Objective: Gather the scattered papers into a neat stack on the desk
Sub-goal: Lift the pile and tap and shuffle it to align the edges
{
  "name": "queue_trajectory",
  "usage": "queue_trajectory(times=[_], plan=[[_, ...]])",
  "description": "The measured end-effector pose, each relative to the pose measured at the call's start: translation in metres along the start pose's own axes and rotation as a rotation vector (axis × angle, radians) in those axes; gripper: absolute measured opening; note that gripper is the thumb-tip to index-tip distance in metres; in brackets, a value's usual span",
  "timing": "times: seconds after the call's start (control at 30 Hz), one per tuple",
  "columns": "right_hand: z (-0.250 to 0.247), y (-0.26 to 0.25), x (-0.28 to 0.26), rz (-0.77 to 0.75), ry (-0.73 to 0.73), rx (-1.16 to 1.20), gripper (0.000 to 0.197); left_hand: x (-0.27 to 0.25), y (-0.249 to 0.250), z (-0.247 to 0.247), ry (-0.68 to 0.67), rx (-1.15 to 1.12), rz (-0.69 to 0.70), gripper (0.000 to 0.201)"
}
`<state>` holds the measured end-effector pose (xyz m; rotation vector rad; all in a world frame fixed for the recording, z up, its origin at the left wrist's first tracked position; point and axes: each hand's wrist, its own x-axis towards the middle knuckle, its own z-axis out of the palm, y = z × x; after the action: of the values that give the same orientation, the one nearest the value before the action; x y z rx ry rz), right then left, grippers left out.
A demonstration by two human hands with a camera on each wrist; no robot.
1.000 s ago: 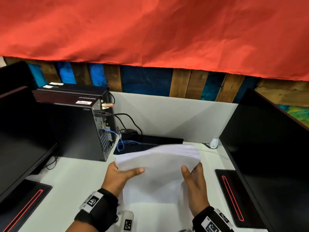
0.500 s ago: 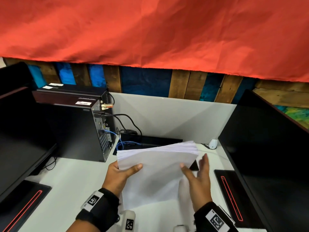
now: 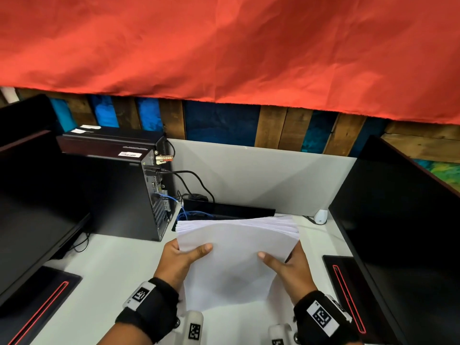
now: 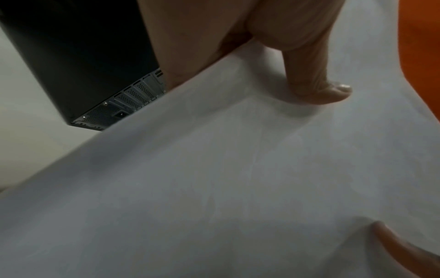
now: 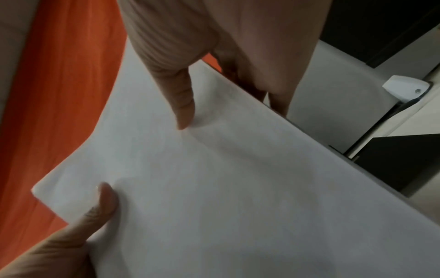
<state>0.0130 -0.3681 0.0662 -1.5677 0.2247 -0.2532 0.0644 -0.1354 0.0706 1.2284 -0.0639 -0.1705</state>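
Observation:
A stack of white papers is held upright on edge above the white desk, its top edges fanned slightly. My left hand grips the stack's left side, thumb on the front sheet and fingers behind. My right hand grips the right side the same way. In the left wrist view the thumb presses on the papers. The right wrist view shows my thumb on the front of the papers and fingers behind their edge.
A black computer tower with cables stands at the left. Black monitors flank the desk at left and right. A grey partition closes the back. A small white object sits at the back right.
My right hand, which had opened away from the papers half a second ago, has closed back onto the stack's right side. The stack stands squarer between both hands.

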Motion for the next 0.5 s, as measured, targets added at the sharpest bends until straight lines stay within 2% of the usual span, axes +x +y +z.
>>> queue_trajectory(times=[0.07, 0.1, 0.23, 0.27, 0.37, 0.47, 0.5], plan=[[0.007, -0.001, -0.001, 0.012, 0.022, 0.021, 0.043, 0.000, 0.000, -0.001, 0.029, 0.007, 0.008, 0.073], [0.009, -0.001, -0.003, 0.014, 0.034, 0.042, 0.034, 0.000, -0.001, -0.001, 0.064, 0.013, 0.021, 0.076], [0.015, 0.000, -0.004, 0.026, 0.047, 0.080, 0.029, 0.000, -0.013, -0.009, 0.213, 0.123, 0.156, 0.113], [0.015, 0.000, -0.004, 0.027, 0.053, 0.080, 0.029, -0.002, -0.016, -0.009, 0.193, 0.132, 0.149, 0.114], [0.014, 0.000, -0.005, 0.026, 0.082, 0.096, 0.028, -0.006, -0.021, -0.003, 0.095, 0.153, 0.096, 0.100], [0.011, -0.001, -0.006, 0.024, 0.089, 0.142, 0.029, 0.000, -0.020, -0.010, 0.213, 0.153, 0.150, 0.108], [0.010, -0.002, -0.008, 0.025, 0.089, 0.148, 0.029, 0.002, -0.020, -0.013, 0.215, 0.151, 0.153, 0.108]])
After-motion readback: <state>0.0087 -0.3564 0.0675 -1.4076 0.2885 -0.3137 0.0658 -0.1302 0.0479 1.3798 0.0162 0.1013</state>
